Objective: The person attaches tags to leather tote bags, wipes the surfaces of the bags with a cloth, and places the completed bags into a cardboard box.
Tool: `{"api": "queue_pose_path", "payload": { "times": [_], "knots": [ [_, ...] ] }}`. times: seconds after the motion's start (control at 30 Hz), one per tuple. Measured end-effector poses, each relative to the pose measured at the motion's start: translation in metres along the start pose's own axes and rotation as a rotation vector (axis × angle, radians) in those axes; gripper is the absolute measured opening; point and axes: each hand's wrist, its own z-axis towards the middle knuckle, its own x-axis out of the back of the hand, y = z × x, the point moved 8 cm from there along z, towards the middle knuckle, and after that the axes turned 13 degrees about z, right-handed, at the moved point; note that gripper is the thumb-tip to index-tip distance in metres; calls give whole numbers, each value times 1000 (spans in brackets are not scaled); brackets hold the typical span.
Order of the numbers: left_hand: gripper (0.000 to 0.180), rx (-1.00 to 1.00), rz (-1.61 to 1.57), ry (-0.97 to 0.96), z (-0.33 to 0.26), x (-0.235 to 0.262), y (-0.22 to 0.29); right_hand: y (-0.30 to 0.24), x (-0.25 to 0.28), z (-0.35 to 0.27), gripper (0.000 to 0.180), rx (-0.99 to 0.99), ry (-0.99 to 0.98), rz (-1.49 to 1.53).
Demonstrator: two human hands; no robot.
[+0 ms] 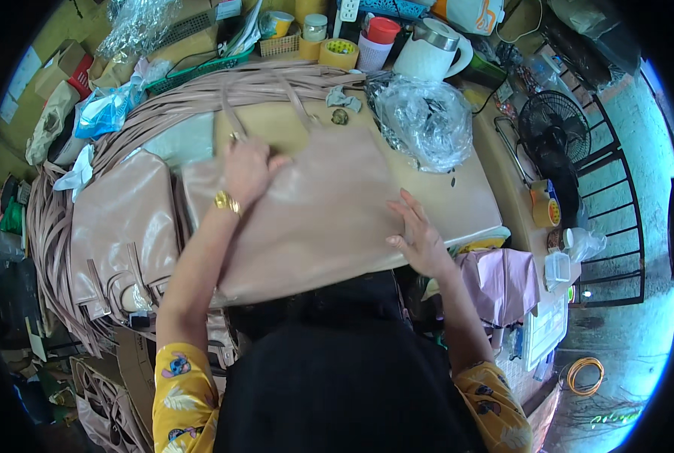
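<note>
A pale pink bag [314,219] lies flat across the near edge of the table [465,200], its lower part overhanging toward the person's black apron [337,362]. The right hand [420,238] rests on the bag's right edge near the table's front, palm down, fingers spread and flat, gripping nothing. The right forearm comes up from the lower right in a yellow patterned sleeve [495,408]. The left hand [248,170] lies farther in, on the bag's upper left part just below its straps [269,98]. Its fingers are loosely curled and press on the leather; whether they pinch anything I cannot tell. A gold bracelet [227,201] sits on that wrist. More pink bags [122,226] are stacked at the left edge. Crumpled plastic [424,121] lies toward the far right corner, with a tape roll [339,53] and a white kettle [431,49] along the far edge.
</note>
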Motion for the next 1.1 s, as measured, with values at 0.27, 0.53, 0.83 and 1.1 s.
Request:
{"api": "queue_pose_path", "payload": {
  "times": [0.27,0.53,0.83,1.1],
  "knots": [
    [82,-127,-149,-495,-155,96,-20,62,8,-8,72,-177,121,465],
    [45,534,-725,216,-229,41,-41,71,8,27,32,-137,248,698],
    [35,571,-542,268,-255,35,-30,13,8,-14,24,-64,85,-40],
    [41,429,-486,-143,-251,51,-35,-13,-61,-24,69,54,-359,-422]
  ]
}}
